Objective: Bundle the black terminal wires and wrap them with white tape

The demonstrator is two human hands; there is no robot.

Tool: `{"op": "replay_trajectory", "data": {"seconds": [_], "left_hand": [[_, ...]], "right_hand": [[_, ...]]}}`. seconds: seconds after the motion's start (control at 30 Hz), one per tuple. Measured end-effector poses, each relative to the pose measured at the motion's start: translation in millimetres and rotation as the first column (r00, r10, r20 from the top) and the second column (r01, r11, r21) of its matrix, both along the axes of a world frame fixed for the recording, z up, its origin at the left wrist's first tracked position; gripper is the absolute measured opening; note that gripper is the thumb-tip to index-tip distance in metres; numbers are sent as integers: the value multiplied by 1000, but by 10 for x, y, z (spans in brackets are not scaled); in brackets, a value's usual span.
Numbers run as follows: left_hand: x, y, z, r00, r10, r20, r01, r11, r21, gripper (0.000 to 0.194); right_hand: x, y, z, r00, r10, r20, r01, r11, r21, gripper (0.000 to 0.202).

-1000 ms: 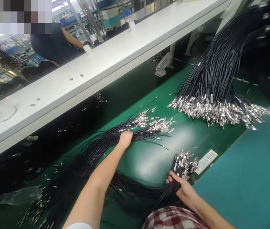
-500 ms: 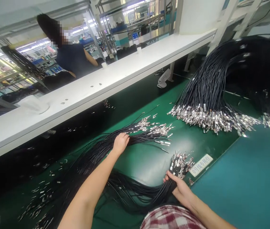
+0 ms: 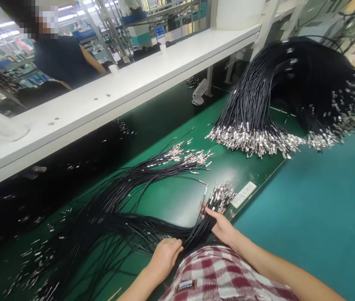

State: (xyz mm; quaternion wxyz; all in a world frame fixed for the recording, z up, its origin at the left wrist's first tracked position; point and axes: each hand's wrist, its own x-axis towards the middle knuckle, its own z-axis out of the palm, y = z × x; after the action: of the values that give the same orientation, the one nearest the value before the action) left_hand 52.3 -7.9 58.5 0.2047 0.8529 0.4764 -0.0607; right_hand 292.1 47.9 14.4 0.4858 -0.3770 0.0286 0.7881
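Note:
My right hand [image 3: 223,228] is closed round a bundle of black cables [image 3: 193,235], just below their silvery metal terminals [image 3: 220,196], which point away from me. Lower down the same bundle, by my checked clothing, my left hand [image 3: 166,255] has its fingers curled together on the cables; the fingertips are partly hidden. A second bundle of black cables [image 3: 152,169] lies loose on the green table [image 3: 174,198], its terminals fanned out. Both bundles run back into a dark tangle [image 3: 86,225] at the left.
A large arched pile of black cables [image 3: 246,96] sits at the right. A white shelf [image 3: 108,108] crosses above the table. A label [image 3: 244,194] is on the front edge, and a grey plastic piece [image 3: 200,92] stands under the shelf. A person [image 3: 64,62] is beyond it.
My left hand has left the far cable bundle and come back toward me to the near one. My right hand still holds that bundle. The view has turned to the right.

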Motion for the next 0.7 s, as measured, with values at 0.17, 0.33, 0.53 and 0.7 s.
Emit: {"op": "replay_trajectory", "data": {"seconds": [0.17, 0.33, 0.53, 0.7], "left_hand": [[27, 210, 156, 951, -298, -76, 300, 954, 13, 28], [-14, 1251, 315, 973, -206, -105, 220, 965, 141, 33], [-138, 2747, 233, 908, 229, -351, -123, 946, 299, 22], [-245, 3031, 192, 900, 223, -374, -127, 956, 266, 25]], "right_hand": [[16, -25, 7, 996, 59, 66, -60, 998, 11, 39], [-1, -4, -35, 997, 82, -16, -83, 993, -79, 33], [-51, 73, -77, 999, 29, -27, -34, 985, -170, 35], [-43, 120, -93, 999, 21, -32, -27, 979, -202, 35]]}}
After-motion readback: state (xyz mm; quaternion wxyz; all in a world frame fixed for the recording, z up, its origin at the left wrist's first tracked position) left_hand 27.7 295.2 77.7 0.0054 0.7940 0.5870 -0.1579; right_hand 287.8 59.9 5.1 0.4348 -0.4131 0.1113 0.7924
